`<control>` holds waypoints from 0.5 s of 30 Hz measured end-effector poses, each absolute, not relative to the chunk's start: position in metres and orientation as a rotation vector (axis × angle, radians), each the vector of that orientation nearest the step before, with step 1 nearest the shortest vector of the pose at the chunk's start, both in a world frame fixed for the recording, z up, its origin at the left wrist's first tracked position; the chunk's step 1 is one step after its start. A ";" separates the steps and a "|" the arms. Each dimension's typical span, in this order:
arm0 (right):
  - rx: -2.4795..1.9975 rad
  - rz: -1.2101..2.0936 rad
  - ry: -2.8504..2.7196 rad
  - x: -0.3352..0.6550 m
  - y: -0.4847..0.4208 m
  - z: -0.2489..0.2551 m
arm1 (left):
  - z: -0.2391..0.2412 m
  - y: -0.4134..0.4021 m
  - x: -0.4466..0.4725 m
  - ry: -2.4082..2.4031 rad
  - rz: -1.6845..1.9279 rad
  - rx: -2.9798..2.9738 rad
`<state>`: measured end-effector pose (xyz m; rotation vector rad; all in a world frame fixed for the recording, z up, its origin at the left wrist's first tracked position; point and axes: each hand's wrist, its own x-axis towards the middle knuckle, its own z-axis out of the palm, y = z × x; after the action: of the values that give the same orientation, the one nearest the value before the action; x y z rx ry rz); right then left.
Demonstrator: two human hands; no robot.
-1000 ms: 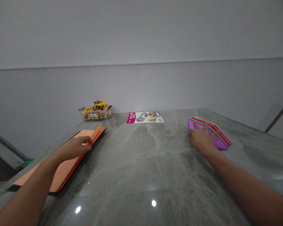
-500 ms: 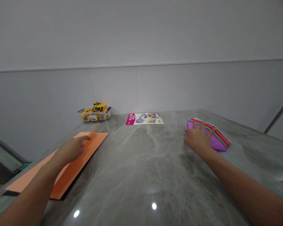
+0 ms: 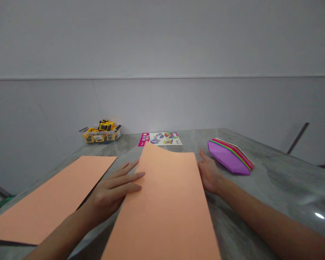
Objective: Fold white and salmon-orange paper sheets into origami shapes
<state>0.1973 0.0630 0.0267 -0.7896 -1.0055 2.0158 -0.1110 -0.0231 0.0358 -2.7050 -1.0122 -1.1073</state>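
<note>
A sheet of orange paper point(image 3: 169, 202) stretches out in front of me, its far edge curving up at the left corner. My left hand point(image 3: 116, 189) grips its left edge, fingers lying over the top face and the thumb hidden. At the right edge, my right hand point(image 3: 209, 173) holds the same sheet, thumb pointing up and the other fingers partly hidden by the paper. More orange paper point(image 3: 59, 191) lies flat on the left of the table. To the right of my right hand rests a folded purple paper piece point(image 3: 227, 157) with rainbow-striped edges.
A clear plastic box point(image 3: 100, 137) of yellow toy vehicle parts stands at the back left near the wall. A pink and white printed sheet point(image 3: 161, 138) lies at the back middle. The grey marble-patterned table point(image 3: 271, 184) runs up to a pale wall.
My left hand has brought an orange sheet from the left pile to the middle. My right hand has left the purple folded paper and moved left to the sheet's edge.
</note>
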 end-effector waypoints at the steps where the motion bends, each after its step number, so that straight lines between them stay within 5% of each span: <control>1: -0.773 2.010 -0.989 0.199 0.063 0.027 | 0.034 -0.021 -0.112 -1.030 -1.138 -2.705; 7: -0.755 1.917 -1.052 0.195 0.061 0.015 | 0.028 -0.016 -0.113 -1.378 -1.348 -2.652; 15: -0.858 1.566 -0.773 0.192 0.075 0.013 | 0.028 -0.005 -0.103 -2.660 -2.578 -2.040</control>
<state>0.1925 0.0747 0.0130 -0.8577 -0.7732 1.5662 -0.1035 -0.0046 0.0281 -2.0401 -2.6602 -2.5781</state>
